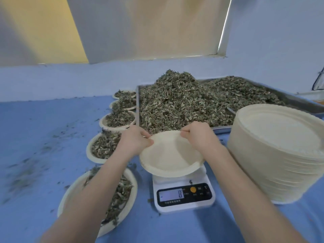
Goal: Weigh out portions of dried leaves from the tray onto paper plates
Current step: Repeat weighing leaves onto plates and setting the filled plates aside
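Pale paper plate point(171, 155) is held tilted over the white scale point(183, 195), its far rim pinched by the left hand point(135, 140) and right hand point(198, 135). Dried leaves point(184, 100) are heaped in the metal tray point(298, 100) beyond (right end cut off). The scale's platform is hidden.

A small herb-packing workroom, by the look of it: a blue-covered table point(43, 128) against a plain pale wall point(271, 41), a metal tray point(298, 100) heaped with dried leaves point(184, 100), a digital scale point(184, 197), a tall stack of paper plates point(280, 151), filled plates point(119, 118) lining the tray's left edge.
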A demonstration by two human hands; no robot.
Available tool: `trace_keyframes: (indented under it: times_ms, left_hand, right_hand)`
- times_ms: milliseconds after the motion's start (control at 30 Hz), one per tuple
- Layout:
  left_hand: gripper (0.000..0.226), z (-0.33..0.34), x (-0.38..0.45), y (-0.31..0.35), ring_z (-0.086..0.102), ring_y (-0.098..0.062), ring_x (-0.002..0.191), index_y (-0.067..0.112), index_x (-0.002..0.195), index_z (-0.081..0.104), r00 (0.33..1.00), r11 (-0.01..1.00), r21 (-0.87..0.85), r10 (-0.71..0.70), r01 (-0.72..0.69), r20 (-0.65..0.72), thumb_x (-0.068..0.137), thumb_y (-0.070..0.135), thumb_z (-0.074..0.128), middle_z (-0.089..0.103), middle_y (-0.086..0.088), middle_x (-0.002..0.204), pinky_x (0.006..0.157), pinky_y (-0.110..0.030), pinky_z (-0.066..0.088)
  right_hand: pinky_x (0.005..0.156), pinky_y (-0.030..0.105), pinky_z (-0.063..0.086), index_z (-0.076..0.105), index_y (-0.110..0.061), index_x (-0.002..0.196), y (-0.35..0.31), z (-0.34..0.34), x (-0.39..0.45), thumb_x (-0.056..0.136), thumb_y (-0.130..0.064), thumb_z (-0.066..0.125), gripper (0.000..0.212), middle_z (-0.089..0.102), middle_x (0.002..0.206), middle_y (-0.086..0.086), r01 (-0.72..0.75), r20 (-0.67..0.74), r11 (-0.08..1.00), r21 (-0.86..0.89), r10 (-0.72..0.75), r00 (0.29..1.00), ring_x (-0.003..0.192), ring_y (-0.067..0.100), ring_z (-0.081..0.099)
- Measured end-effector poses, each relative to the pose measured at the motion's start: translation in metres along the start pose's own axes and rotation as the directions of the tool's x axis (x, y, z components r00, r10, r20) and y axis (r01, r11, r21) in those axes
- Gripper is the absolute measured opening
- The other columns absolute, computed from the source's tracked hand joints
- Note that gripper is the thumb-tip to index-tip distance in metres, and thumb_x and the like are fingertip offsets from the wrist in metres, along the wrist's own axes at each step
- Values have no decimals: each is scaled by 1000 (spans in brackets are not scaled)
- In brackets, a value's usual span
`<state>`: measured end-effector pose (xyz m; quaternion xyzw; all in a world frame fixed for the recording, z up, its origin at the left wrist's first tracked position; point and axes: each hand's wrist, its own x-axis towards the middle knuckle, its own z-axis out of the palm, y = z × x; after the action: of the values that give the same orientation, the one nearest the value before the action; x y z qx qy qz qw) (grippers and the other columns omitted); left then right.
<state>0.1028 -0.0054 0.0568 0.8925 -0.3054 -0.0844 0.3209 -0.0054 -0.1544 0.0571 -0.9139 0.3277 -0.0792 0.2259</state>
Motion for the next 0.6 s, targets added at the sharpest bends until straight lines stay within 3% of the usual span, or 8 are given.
trace_keyframes:
  times_ms: [67, 167, 267, 400, 500, 600]
  left_hand:
    - [7, 11, -1, -6, 54, -11, 82, 18, 87, 73, 999, 999, -36, -24, 23, -38, 82, 16, 70, 66, 0, 87, 71, -16, 37]
    - [13, 23, 0, -8, 49, -15, 76, 19, 74, 59, 997, 998, -36, -47, 44, -62, 82, 12, 67, 56, -4, 77, 66, -22, 35]
    - [9, 30, 0, -8, 52, -18, 79, 21, 79, 65, 995, 995, -85, -65, 58, -82, 83, 13, 66, 59, -4, 77, 73, -24, 39]
    - [9, 35, 1, -10, 55, -17, 88, 16, 93, 67, 989, 990, -120, -83, 69, -121, 85, 18, 66, 62, 0, 82, 81, -23, 40]
    - [24, 35, 3, -14, 58, -20, 99, 13, 106, 64, 985, 987, -133, -110, 92, -132, 86, 26, 66, 63, 0, 88, 90, -27, 43]
    - [28, 35, 3, -16, 58, -19, 91, 15, 108, 61, 980, 987, -130, -115, 94, -162, 88, 34, 62, 61, 5, 80, 76, -27, 41]
  right_hand:
    - [70, 30, 43, 68, -12, 82, 9, 10, 4, 97, -19, 49, 25, 60, 83, 11, -1, -10, 1000, 14, 2, 1000, 87, 29, 59]
    - [83, 32, 49, 70, -21, 112, 18, 20, 9, 97, -23, 51, 24, 67, 107, 12, -23, -91, 999, 24, 25, 996, 101, 27, 60]
    - [76, 29, 48, 70, -22, 111, 25, 27, 15, 97, -24, 51, 24, 64, 110, 12, -38, -157, 999, 32, 43, 987, 94, 27, 61]
    - [61, 25, 39, 71, -30, 106, 31, 32, 14, 93, -29, 53, 22, 62, 90, 3, -42, -246, 997, 58, 55, 968, 80, 23, 58]
    - [65, 27, 38, 63, -31, 118, 31, 33, 14, 93, -42, 51, 30, 57, 112, 5, -77, -267, 996, 42, 85, 960, 93, 24, 58]
    - [69, 30, 37, 55, -28, 128, 33, 32, 15, 92, -55, 45, 46, 50, 124, 7, -100, -286, 993, 61, 113, 951, 103, 26, 55]
